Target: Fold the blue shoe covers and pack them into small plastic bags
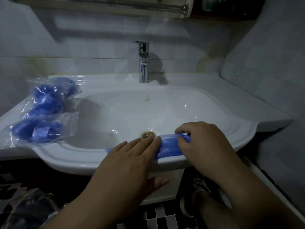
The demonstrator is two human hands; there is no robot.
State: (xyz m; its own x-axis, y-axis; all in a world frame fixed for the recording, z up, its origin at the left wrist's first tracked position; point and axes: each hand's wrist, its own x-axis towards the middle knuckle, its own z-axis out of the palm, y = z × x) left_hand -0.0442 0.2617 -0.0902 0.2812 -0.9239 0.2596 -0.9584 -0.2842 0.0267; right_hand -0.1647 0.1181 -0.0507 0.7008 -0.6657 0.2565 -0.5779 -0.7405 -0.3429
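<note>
Two bare hands are working at the lower centre of the frame, over the front rim of a white sink (69, 160). A folded blue shoe cover (170, 146) is lying along that rim as a long flat strip, just below the metal drain (148, 135) in the picture. The left hand (132, 157) is pressing down on the strip's left part with its fingers straight and close together, and its thumb is hanging in front of the sink's edge. The right hand (204, 142) is gripping the strip's right end — its fingers are curling over the bunched blue plastic and pinching it against the thumb.

At the left of the frame, two clear plastic bags are resting on the sink's ledge, both holding crumpled blue covers. The upper bag (52, 95) is sitting toward the tiled wall, and the lower bag (41, 129) is lying just beside it, nearer the front edge. A chrome faucet (144, 63) is standing at upper centre behind the basin. At lower right a sneaker (198, 187) is showing above black-and-white floor tiles (158, 217).
</note>
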